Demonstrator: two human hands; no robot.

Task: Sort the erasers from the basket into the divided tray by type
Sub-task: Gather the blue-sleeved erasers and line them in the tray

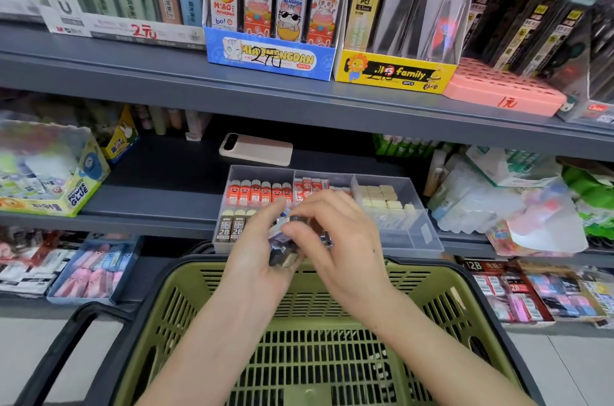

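Note:
A clear divided tray [412, 232] sits on the shelf, holding red-sleeved erasers [257, 192], red-and-white erasers [310, 188], cream erasers [382, 196] and brown 2B erasers [229, 227] in separate compartments. Below it is a green basket [315, 339] whose mesh bottom shows bare. My left hand [262, 256] holds a bunch of dark-wrapped erasers [282, 247] over the tray's front edge. My right hand [335, 232] pinches one of them at the top of the bunch.
A phone [255, 149] lies on the shelf behind the tray. A glue display box [53, 173] stands at left, bagged goods [515, 203] at right. Boxes of pencil leads line the upper shelf. More eraser trays [89, 269] sit on the lower shelf.

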